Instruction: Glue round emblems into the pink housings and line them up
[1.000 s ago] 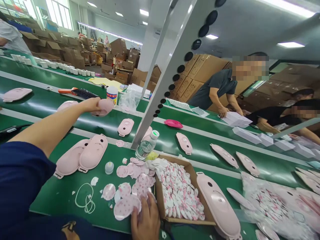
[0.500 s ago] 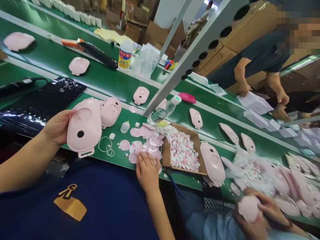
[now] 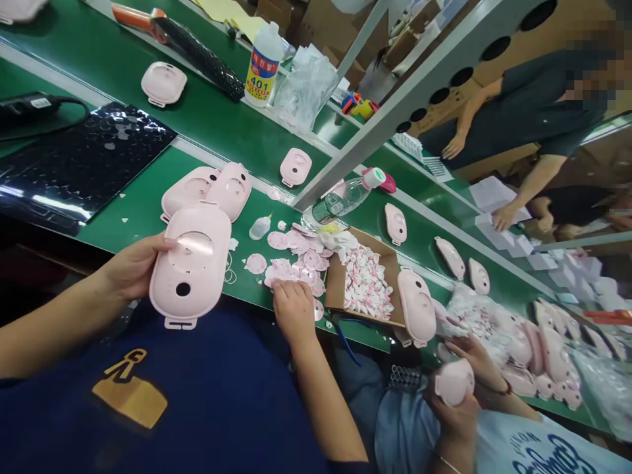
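My left hand (image 3: 131, 266) is closed on the left edge of a pale pink plastic cover (image 3: 190, 289), tilted up in front of me. The cover has a shallow round recess, a black oval hole and a slotted tab at its lower end. Just behind it, two similar pink covers (image 3: 228, 191) overlap on the green bench. At the near edge of a pile of thin pink discs (image 3: 301, 253) rests my right hand (image 3: 296, 309), its fingers curled down. Its fingertips are hidden, so any disc in them does not show. A small squeeze bottle (image 3: 260, 227) lies left of the pile.
A cardboard box (image 3: 336, 283) of small white-and-pink pieces stands right of the discs, a clear bottle (image 3: 340, 201) behind it. A slanted metal post (image 3: 365, 125) rises beyond. Pink covers lie along the green belt (image 3: 237, 131). A co-worker's hands (image 3: 459, 408) hold a pink part at right.
My left hand has brought the cover nearer to me and more upright over the bench edge. My right hand's fingers have curled at the discs. The view has shifted.
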Action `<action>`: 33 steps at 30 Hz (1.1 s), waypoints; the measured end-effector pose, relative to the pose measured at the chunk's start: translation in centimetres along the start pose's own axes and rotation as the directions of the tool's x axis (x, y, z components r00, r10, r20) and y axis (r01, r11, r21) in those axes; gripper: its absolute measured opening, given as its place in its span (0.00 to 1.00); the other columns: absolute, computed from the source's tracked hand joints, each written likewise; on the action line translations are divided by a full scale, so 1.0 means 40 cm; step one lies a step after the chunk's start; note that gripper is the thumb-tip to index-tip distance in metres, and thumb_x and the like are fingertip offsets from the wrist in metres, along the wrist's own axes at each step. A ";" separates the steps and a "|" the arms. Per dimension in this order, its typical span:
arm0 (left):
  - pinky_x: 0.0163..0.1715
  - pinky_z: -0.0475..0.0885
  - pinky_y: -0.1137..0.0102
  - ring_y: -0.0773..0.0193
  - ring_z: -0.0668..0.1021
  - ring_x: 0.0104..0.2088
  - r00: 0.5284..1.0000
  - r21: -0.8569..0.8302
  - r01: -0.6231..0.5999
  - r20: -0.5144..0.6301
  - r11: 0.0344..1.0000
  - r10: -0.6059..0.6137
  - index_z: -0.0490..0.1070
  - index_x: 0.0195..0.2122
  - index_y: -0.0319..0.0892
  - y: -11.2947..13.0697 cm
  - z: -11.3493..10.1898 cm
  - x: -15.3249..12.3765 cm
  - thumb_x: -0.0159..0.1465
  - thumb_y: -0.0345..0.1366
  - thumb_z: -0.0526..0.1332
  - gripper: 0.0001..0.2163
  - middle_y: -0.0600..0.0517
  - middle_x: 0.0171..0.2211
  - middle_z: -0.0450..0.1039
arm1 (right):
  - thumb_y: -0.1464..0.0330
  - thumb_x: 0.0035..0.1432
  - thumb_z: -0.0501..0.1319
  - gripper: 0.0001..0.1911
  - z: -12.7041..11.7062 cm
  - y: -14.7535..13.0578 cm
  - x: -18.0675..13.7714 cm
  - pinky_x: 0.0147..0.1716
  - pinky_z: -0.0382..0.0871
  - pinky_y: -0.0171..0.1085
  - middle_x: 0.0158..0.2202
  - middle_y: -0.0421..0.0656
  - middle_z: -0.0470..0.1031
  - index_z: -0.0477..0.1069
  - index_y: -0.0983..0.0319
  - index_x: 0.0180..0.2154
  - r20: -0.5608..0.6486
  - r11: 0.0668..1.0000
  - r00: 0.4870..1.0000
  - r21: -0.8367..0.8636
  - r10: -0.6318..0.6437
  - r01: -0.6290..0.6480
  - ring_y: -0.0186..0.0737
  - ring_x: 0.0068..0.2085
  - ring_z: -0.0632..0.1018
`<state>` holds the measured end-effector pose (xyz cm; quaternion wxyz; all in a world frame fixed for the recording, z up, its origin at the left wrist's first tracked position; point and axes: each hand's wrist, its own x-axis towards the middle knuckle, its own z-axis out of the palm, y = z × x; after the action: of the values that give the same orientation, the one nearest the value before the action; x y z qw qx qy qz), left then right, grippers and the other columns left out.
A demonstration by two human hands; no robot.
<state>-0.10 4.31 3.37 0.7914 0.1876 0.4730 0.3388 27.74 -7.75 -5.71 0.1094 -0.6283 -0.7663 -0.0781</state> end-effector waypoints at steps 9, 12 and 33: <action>0.43 0.81 0.55 0.40 0.82 0.46 0.991 0.007 -0.043 0.127 0.999 0.042 0.77 0.44 0.41 -0.027 0.002 -0.005 0.47 0.39 0.70 0.21 0.45 0.36 0.83 | 0.72 0.67 0.59 0.10 -0.028 -0.013 -0.017 0.56 0.59 0.45 0.47 0.42 0.83 0.78 0.57 0.43 -0.045 0.998 0.998 0.053 0.038 -0.036 0.42 0.47 0.79; 0.45 0.80 0.57 0.43 0.81 0.49 0.981 -0.004 -0.130 0.142 0.992 0.129 0.74 0.53 0.46 -0.044 0.018 -0.011 0.45 0.37 0.73 0.31 0.48 0.40 0.82 | 0.73 0.68 0.56 0.11 -0.065 -0.018 -0.001 0.57 0.61 0.46 0.46 0.43 0.83 0.78 0.58 0.41 -0.147 0.995 0.987 0.073 0.071 -0.061 0.42 0.47 0.80; 0.45 0.77 0.67 0.51 0.81 0.49 0.882 0.051 -0.173 0.452 0.984 0.131 0.70 0.52 0.48 -0.145 0.081 -0.046 0.49 0.40 0.78 0.30 0.49 0.45 0.81 | 0.69 0.66 0.61 0.12 -0.229 -0.188 0.096 0.47 0.70 0.43 0.43 0.46 0.78 0.75 0.59 0.50 -0.393 0.923 0.920 0.356 0.007 0.145 0.42 0.44 0.76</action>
<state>4.24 -1.00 2.50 0.8405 0.3322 0.2771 0.3261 20.29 -7.97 4.25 0.3744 -0.5396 -0.7521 -0.0552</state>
